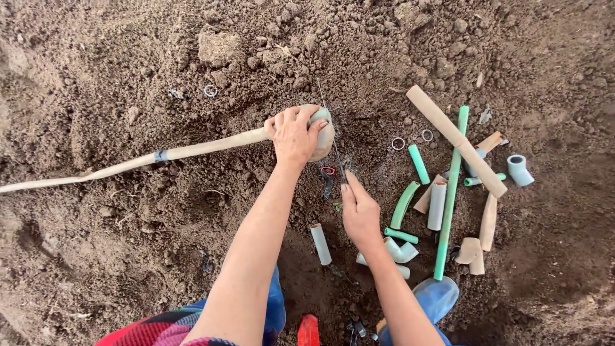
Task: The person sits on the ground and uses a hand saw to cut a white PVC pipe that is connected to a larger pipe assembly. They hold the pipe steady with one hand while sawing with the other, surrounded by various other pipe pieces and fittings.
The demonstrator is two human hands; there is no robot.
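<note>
**Both hands on the pipe end, out on the dug soil**

Loose brown soil [128,243] fills the whole view. Across it runs a long tan pipe [128,160], from the left edge towards the middle. At its right end sits a rounded fitting [325,131], and the left hand [293,133] is wrapped over it, fingers closed tight on the piece. Just nearer, the right hand [359,208] pinches a thin saw blade [332,138], which stands upright against the fitting. To the right lies a scatter of offcuts: a long green pipe [450,192], a tan tube [455,140] crossing it, a grey elbow [517,170]. Nearer, a short white piece [320,243] lies on the dirt.
</note>
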